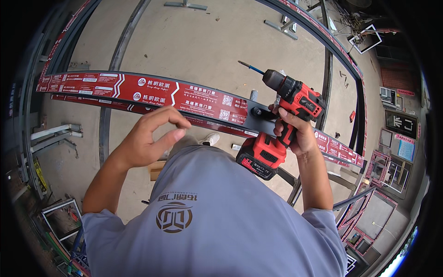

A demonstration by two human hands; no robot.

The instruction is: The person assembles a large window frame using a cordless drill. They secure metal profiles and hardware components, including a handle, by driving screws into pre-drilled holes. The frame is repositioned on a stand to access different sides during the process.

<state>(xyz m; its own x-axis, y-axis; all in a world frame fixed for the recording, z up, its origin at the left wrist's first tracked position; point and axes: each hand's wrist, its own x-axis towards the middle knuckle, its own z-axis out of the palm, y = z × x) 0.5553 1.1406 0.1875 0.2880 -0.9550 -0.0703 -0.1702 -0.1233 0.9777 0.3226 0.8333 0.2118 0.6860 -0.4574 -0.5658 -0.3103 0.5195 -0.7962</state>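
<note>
My right hand is wrapped round the grip of a red and black cordless drill. The drill's long bit points up and to the left, and its battery pack hangs below my wrist. Over the near side of the metal frame, my left hand hovers with bent fingers and the thumb apart from them; its palm is hidden. Beneath both hands runs a dark frame bar covered in red printed film. A black rounded piece lies on it beside my right hand.
Grey metal support beams pass under the frame. Small metal stands are on the floor beyond. Framed panels lean at the right, and a metal rack stands at the left. A shoe shows below the bar.
</note>
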